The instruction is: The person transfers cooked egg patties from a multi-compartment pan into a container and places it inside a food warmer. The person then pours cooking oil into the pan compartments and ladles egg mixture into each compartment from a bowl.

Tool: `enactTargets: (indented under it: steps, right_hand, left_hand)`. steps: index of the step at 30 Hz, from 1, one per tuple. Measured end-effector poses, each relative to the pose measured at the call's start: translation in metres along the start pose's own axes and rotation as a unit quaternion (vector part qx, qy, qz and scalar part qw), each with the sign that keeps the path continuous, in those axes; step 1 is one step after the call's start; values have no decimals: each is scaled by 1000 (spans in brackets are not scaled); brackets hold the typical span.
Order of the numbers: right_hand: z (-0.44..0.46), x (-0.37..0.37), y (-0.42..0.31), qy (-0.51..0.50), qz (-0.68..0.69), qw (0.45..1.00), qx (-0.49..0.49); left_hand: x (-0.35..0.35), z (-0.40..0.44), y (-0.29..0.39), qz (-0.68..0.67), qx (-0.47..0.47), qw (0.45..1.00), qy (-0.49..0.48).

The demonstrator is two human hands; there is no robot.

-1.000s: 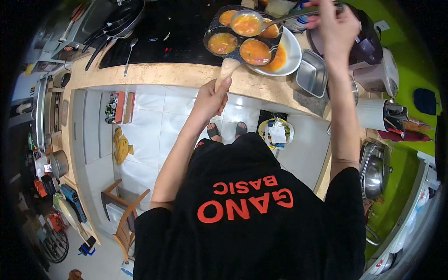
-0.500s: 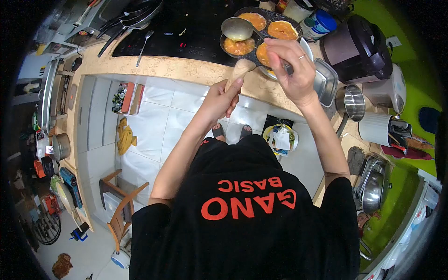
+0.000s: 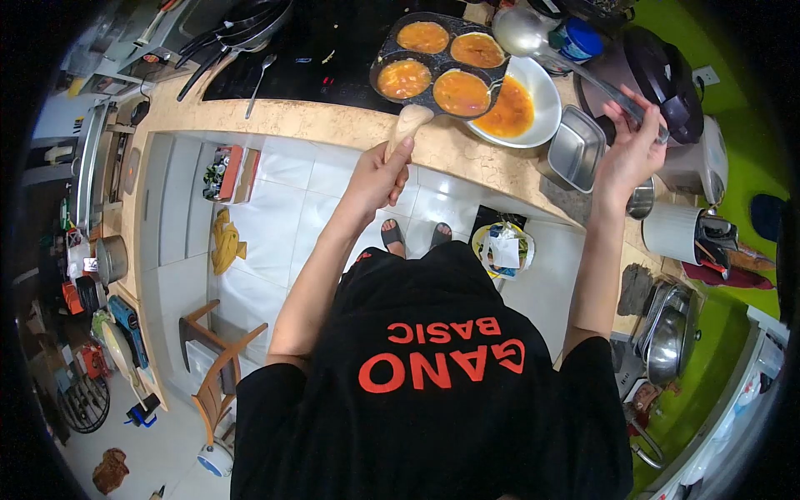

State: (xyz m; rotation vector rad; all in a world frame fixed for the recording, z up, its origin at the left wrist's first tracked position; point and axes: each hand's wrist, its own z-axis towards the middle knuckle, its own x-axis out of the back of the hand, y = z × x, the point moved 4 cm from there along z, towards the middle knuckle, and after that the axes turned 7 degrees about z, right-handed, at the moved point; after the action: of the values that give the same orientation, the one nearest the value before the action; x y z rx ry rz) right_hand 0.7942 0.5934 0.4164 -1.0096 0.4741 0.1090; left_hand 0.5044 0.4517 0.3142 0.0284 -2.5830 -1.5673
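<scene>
My left hand (image 3: pixel 381 177) is closed around the pale wooden handle of a dark pan (image 3: pixel 442 62) with four round wells. Orange egg mixture (image 3: pixel 423 37) fills each well, and the pan sits at the edge of the black cooktop. In my right hand (image 3: pixel 631 148), the fingers grip the end of a metal ladle (image 3: pixel 522 33), whose bowl is over the area just right of the pan. A white bowl (image 3: pixel 546 104) with more of the orange mixture stands beside the pan. To its right lies a rectangular metal container (image 3: pixel 575 150), close to my right wrist.
Dark frying pans (image 3: pixel 242 37) and a spoon (image 3: pixel 260 75) lie at the left of the cooktop (image 3: pixel 342 58). A rice cooker (image 3: pixel 646 79) stands behind my right hand. Further right are a utensil holder (image 3: pixel 669 232) and metal bowls (image 3: pixel 667 346). A chair (image 3: pixel 221 375) is on the floor.
My right hand and the ladle have moved right, from over the lower-left well to beyond the pan. The pan has shifted slightly left with my left hand. More of the white bowl shows.
</scene>
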Motion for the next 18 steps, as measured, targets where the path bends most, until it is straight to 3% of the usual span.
enactTargets:
  steps: [2, 4, 6, 8, 12, 16, 18]
  right_hand:
    - [-6, 18, 13, 15, -28, 999, 15]
    - [-14, 37, 33, -16, -181, 983, 25]
    - [-23, 48, 61, -98, -348, 929, 81]
    - [-34, 48, 83, -164, -393, 898, 109]
    - [-50, 51, 106, -205, -426, 864, 171]
    - [-73, 62, 110, -158, -355, 919, 66]
    - [-87, 60, 107, -96, -291, 951, -35]
  left_hand:
    - [8, 0, -6, 0, -26, 1000, 18]
    - [16, -1, -14, 4, -5, 999, 39]
    - [23, -3, -18, -3, -8, 999, 42]
    - [28, -9, -18, 13, -11, 999, 48]
    - [35, -11, -21, 0, -18, 998, 53]
    - [34, -13, -24, -3, -11, 998, 65]
    - [36, -16, -25, -5, -22, 997, 67]
